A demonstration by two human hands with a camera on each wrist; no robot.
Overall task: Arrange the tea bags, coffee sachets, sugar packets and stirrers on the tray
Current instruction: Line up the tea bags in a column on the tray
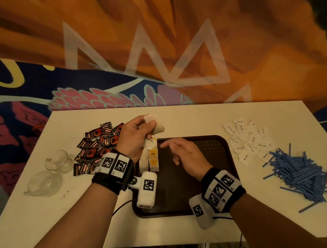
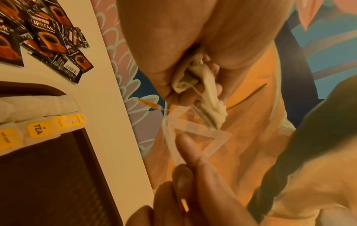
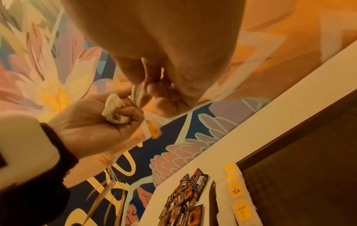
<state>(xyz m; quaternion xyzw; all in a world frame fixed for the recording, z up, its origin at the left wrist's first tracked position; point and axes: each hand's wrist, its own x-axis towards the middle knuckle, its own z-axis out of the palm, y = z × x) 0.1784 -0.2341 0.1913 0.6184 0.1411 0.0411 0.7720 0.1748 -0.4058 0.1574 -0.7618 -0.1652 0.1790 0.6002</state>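
My left hand (image 1: 140, 132) is raised over the tray's back left corner and grips a crumpled bunch of white tea bags (image 1: 158, 127), seen close up as tea bags (image 2: 203, 85) with a yellow tag (image 3: 154, 130) dangling on its string. Empty, my right hand (image 1: 169, 152) hovers over the dark brown tray (image 1: 199, 178), fingers loosely extended toward the left hand. A short row of tea bags with yellow tags (image 1: 152, 158) lies along the tray's left edge. Left of the tray sit the black coffee sachets (image 1: 99, 146); to its right, white sugar packets (image 1: 248, 138) and blue stirrers (image 1: 301, 171).
Two clear glass cups (image 1: 56, 161) stand at the white table's (image 1: 177, 117) left end. A black cable (image 1: 121, 205) runs off the front edge near the tray. A painted wall rises behind the table.
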